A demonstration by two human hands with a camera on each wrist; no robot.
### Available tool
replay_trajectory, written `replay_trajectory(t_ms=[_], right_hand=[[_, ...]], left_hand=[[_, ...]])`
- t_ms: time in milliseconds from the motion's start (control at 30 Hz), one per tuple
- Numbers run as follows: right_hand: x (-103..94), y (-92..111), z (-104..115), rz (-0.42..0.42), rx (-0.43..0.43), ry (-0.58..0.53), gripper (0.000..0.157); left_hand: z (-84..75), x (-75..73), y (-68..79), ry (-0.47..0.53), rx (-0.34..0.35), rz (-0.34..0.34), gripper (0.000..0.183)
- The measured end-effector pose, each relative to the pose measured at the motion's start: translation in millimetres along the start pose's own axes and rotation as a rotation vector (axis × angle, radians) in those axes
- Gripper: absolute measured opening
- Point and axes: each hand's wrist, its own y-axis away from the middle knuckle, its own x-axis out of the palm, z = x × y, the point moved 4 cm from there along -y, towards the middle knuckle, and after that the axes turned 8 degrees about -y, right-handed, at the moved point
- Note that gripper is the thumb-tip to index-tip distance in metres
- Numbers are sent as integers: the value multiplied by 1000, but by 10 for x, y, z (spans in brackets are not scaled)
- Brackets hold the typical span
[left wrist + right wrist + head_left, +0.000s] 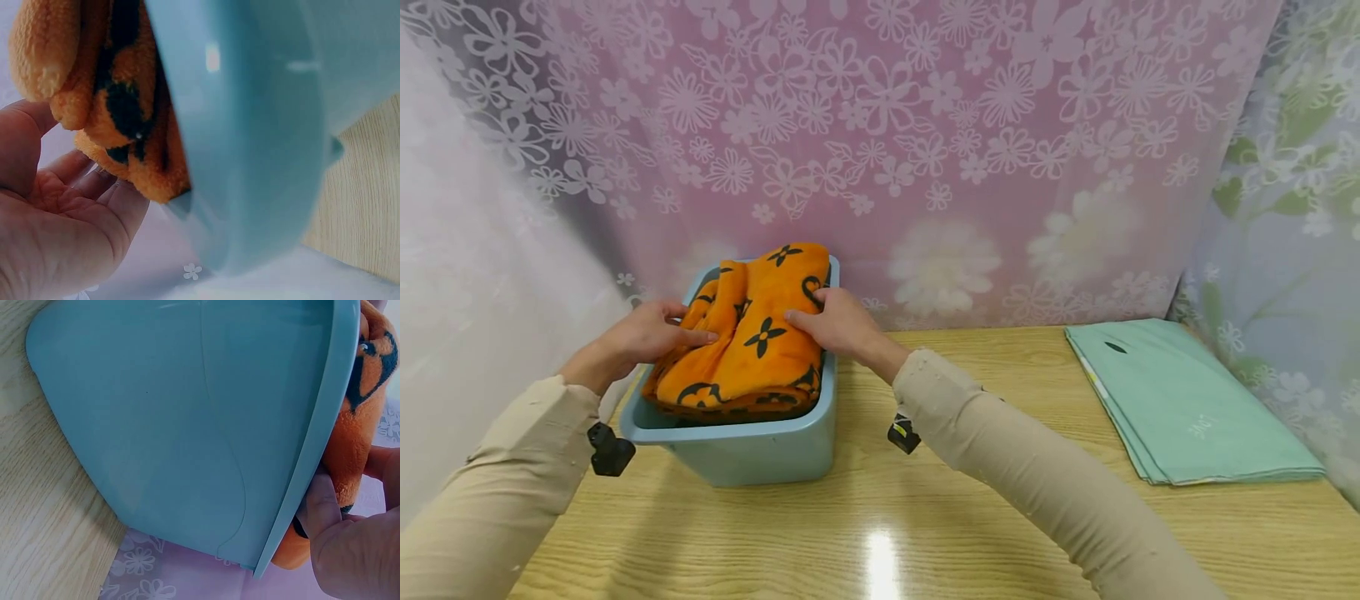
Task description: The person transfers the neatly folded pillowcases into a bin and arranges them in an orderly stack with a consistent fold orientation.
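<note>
A folded orange fleece blanket (767, 329) with dark flower and curl patterns lies in a light blue plastic bin (760, 454), its top rising above the rim. My left hand (643, 337) grips the blanket's left side, thumb on top. In the left wrist view the fingers of that left hand (75, 212) reach under the soft folds. On the opposite side my right hand (842, 329) holds the blanket's edge with its thumb on the upper face. The right wrist view shows the right hand's fingers (322, 503) tucked between blanket and bin rim.
A folded mint green cloth (1187, 408) with a small dark leaf shape lies at the right of the wooden table (970, 517). Behind the table hangs a pink flowered curtain (925, 167), and a pale curtain (482, 275) closes the left side near the bin.
</note>
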Motion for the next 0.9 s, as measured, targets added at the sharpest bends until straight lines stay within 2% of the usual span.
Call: replay_trajectory(t_ms=[133, 400, 600, 667, 800, 900], right_hand=[[5, 6, 5, -5, -11, 23, 41], [22, 41, 40, 32, 35, 97, 66], [41, 65, 65, 62, 45, 117, 68], [37, 77, 72, 66, 15, 137, 65], [-20, 119, 84, 50, -104, 280, 49], [-74, 153, 63, 50, -183, 363, 41]], left_hand=[[-22, -2, 17, -3, -6, 0, 66], [-32, 5, 12, -22, -2, -9, 64], [-19, 15, 23, -49, -5, -14, 65], [-19, 21, 43, -30, -10, -16, 69], [-68, 33, 67, -22, -7, -35, 79], [-132, 34, 74, -73, 4, -55, 78]])
